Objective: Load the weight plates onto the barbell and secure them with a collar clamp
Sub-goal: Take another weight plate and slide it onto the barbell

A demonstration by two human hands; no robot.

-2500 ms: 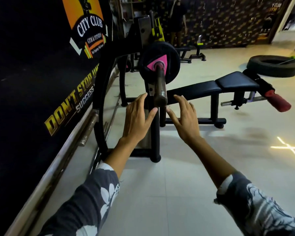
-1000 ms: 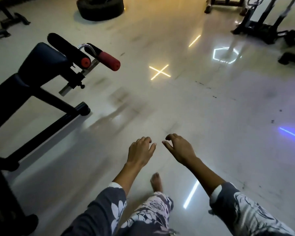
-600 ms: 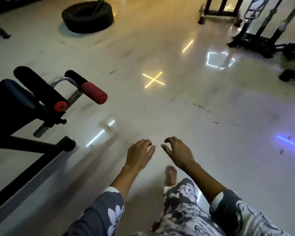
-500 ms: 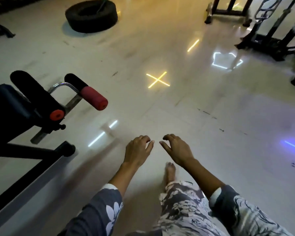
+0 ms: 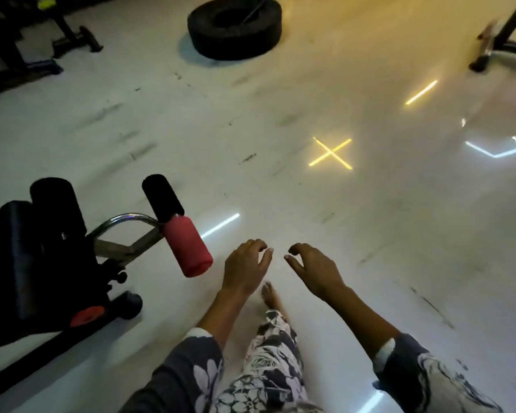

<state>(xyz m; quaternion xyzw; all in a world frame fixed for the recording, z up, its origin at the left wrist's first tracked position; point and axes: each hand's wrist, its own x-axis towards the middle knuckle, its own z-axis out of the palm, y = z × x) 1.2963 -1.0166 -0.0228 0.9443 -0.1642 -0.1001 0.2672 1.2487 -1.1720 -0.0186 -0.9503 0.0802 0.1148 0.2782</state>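
Note:
No barbell, weight plate or collar clamp shows in the head view now. My left hand (image 5: 246, 268) and my right hand (image 5: 315, 268) hang side by side in front of me over the pale gym floor (image 5: 370, 234), fingers loosely curled and apart, holding nothing. A bare foot (image 5: 270, 295) steps forward between and below them, under a floral trouser leg.
A black bench (image 5: 27, 263) with a red foam roller (image 5: 186, 248) and black roller pads stands close on my left. A large tyre (image 5: 234, 25) lies far ahead. Machine frames (image 5: 495, 40) stand at the far right and dark equipment (image 5: 18, 49) at the far left.
I have turned away from the loaded barbell, which left the view. Both hands dropped from the bar sleeve and stay empty. The bench has come closer on my left as I walk.

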